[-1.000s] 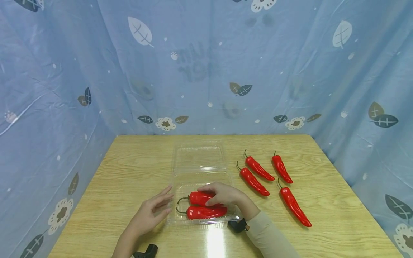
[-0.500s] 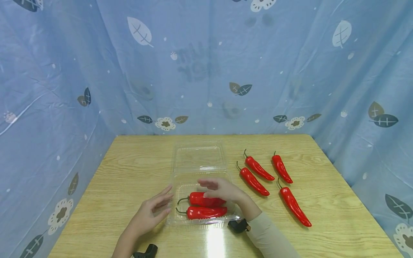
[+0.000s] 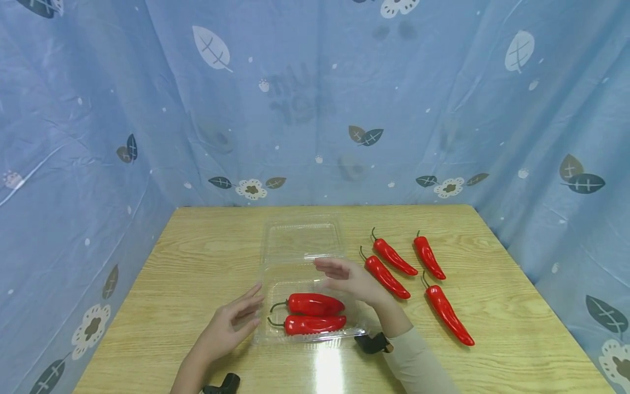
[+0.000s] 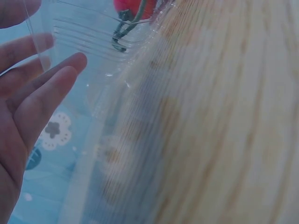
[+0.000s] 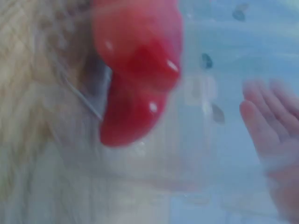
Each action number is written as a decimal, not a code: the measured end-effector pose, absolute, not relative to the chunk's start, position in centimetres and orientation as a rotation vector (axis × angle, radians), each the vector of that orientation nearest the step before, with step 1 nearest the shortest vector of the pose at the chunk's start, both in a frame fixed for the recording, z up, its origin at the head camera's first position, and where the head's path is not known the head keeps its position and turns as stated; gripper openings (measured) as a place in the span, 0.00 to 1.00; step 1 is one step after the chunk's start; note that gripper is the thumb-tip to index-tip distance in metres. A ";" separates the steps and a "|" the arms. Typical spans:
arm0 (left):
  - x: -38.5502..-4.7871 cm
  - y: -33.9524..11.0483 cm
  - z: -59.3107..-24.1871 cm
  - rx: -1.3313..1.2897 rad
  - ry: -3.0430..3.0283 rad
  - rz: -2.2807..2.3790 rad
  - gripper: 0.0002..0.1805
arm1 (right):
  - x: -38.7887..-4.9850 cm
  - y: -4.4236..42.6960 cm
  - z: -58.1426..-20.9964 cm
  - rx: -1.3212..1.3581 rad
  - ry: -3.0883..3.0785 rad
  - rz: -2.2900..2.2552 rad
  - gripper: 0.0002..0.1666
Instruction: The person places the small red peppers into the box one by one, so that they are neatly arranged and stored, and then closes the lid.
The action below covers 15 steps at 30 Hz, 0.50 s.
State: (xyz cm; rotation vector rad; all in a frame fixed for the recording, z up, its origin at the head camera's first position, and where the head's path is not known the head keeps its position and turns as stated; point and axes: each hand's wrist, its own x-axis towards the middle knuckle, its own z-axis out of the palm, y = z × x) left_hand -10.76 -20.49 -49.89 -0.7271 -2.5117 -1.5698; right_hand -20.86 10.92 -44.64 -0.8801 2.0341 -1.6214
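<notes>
A clear plastic clamshell box (image 3: pixel 315 273) lies unfolded on the table, its lid part toward the back. Two red chili peppers, a rear one (image 3: pixel 315 304) and a front one (image 3: pixel 316 325), lie side by side in its near half, green stems to the left. My left hand (image 3: pixel 230 327) stays at the box's left wall, fingers extended; in the left wrist view the fingers (image 4: pixel 49 88) are beside the clear wall. Over the right part of the box hovers my right hand (image 3: pixel 356 279), fingers straight and holding nothing. In the right wrist view that hand (image 5: pixel 275 126) is blurred, apart from the peppers.
Several more red chili peppers lie on the wooden table (image 3: pixel 206 257) right of the box, among them one nearest the right hand (image 3: pixel 387 277) and one farther right (image 3: pixel 449 315). A blue patterned curtain (image 3: pixel 315 109) encloses the back and sides.
My right hand has let go of the rear pepper in the box, then lifted and shifted back and to the right. The left hand has held its place.
</notes>
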 end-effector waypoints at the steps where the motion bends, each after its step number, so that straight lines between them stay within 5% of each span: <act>1: -10.7 -20.5 -49.9 -0.727 -2.511 -1.567 0.24 | -20.8 11.2 -44.4 -0.880 2.037 -1.639 0.29; 15: -10.6 -20.6 -49.9 -0.712 -2.521 -1.567 0.23 | -20.1 16.9 -44.3 -0.844 2.165 -1.831 0.27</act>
